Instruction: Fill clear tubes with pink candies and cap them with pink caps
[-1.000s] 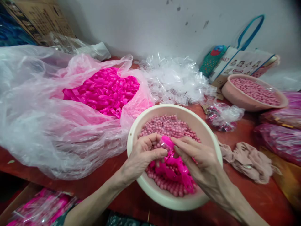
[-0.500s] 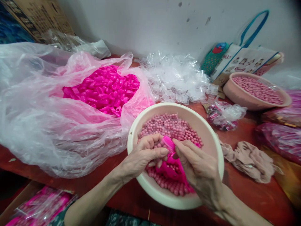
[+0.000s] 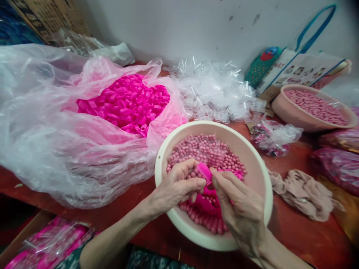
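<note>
Over the cream basin (image 3: 262, 160), my left hand (image 3: 179, 183) and my right hand (image 3: 242, 203) come together at a small bright pink plastic piece (image 3: 204, 171). My left thumb and fingers pinch one side of it; the fingertips of my right hand grip its other end. Under the hands lie more bright pink plastic parts (image 3: 206, 205), partly hidden by my fingers. Round pink beads (image 3: 193, 147) fill the basin's bottom, with some clear film over those at the back.
At left, a translucent plastic bag (image 3: 84, 160) lies open around hollow pink plastic pieces (image 3: 126, 102). Behind the basin is a heap of clear plastic pieces (image 3: 215, 89). A second basin (image 3: 291, 110) of beads, a crumpled beige cloth (image 3: 308, 194) and small packets (image 3: 276, 136) sit at right.
The view has shifted slightly, so most things sit a little further right. Both hands keep hold of the pink plastic piece, with only slight finger movement.
</note>
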A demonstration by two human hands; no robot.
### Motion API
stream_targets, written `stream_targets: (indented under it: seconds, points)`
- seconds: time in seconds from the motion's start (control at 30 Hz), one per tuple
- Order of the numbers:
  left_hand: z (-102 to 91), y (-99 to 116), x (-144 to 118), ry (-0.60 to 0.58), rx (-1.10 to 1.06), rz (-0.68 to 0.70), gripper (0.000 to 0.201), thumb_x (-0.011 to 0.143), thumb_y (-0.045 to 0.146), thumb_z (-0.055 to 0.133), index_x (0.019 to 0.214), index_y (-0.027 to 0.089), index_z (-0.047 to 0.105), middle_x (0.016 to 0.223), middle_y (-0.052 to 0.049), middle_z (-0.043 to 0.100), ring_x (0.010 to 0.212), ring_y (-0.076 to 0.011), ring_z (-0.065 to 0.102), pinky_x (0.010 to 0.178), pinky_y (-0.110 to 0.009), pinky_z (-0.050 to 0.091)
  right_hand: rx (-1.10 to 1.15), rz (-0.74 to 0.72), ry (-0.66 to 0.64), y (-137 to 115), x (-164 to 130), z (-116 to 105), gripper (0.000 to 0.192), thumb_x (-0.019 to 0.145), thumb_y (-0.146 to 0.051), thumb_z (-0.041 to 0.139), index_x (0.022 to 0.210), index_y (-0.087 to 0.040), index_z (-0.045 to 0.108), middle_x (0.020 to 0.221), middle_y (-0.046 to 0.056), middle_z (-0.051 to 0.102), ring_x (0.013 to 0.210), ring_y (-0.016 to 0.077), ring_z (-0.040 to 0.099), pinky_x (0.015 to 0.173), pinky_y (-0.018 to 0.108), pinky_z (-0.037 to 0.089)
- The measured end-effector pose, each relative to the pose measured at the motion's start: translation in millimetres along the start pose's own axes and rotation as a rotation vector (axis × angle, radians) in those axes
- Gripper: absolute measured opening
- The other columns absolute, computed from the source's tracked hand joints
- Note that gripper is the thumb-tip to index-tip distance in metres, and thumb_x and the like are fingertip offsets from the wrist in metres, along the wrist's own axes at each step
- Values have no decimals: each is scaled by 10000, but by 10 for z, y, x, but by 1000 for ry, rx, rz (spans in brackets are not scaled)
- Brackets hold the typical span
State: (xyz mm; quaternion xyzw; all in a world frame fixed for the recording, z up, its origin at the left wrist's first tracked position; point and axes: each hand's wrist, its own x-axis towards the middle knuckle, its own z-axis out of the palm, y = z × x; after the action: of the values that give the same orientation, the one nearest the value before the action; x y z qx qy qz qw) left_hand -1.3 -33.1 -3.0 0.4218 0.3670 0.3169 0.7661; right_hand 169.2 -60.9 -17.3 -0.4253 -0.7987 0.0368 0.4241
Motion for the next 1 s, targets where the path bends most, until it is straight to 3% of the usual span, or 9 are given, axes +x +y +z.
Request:
stream_targets:
  seconds: [0.2,0.27,0.37,0.47,0.57,0.7,0.83,0.93,1.0]
  points:
    - [17,9,-13,10,22,15,149,831,284,578,840,178,474,557,62,473,385,-40,390,342,-139,295,81,40,-2,-34,48,-30,438,832,-10,521,1242,-157,566,1016,123,668,900,160,657,747,239,557]
    - [16,3,-13,9,48,8,164,843,316,568,866,180,481,563,56,479,391,-44,388,351,-143,308,249,160,-112,-16,134,-113,348,848,-58,523,1161,-172,626,976,106,685,863,166,669,710,250,567]
    - [15,-5,-9,21,51,10,188,838,346,578,877,190,479,618,43,514,411,-47,413,348,-141,314,558,494,-246,59,280,-267,255,821,-192,626,1074,-183,657,866,66,720,725,167,694,621,256,584]
    - [13,-14,-3,52,35,12,212,821,354,604,875,189,483,682,28,548,441,-47,449,346,-127,313,704,738,-181,135,376,-342,293,732,-296,727,979,-153,662,737,53,718,595,167,683,528,246,574]
    - [4,-32,-1,71,19,12,212,818,345,611,899,179,508,689,21,566,453,-41,456,365,-121,321,704,790,-110,157,415,-289,263,714,-344,735,873,-148,661,658,36,689,534,156,653,479,237,544]
    - [-4,-53,-7,83,27,7,211,820,341,612,922,184,515,670,30,552,440,-39,439,383,-131,337,525,663,-118,101,435,-153,195,845,-338,596,902,-158,643,708,21,659,611,138,629,565,241,530]
    - [20,-37,-7,83,44,22,204,837,349,589,934,185,517,606,56,473,425,-41,384,388,-142,313,249,304,-365,17,424,-99,210,942,-260,411,993,-164,591,833,52,643,734,150,614,652,249,514]
    - [44,-19,-1,125,-39,72,184,820,305,617,892,165,520,679,39,488,530,-46,437,478,-141,345,84,136,-446,-9,374,-87,331,905,-303,485,1186,-130,463,1001,121,630,891,206,610,716,291,526]
    - [48,-20,1,113,-75,77,179,814,292,624,859,164,508,677,42,472,534,-46,424,475,-143,322,-15,62,-446,1,328,-68,447,864,-360,550,1214,-116,419,1053,155,612,943,245,598,743,330,529]
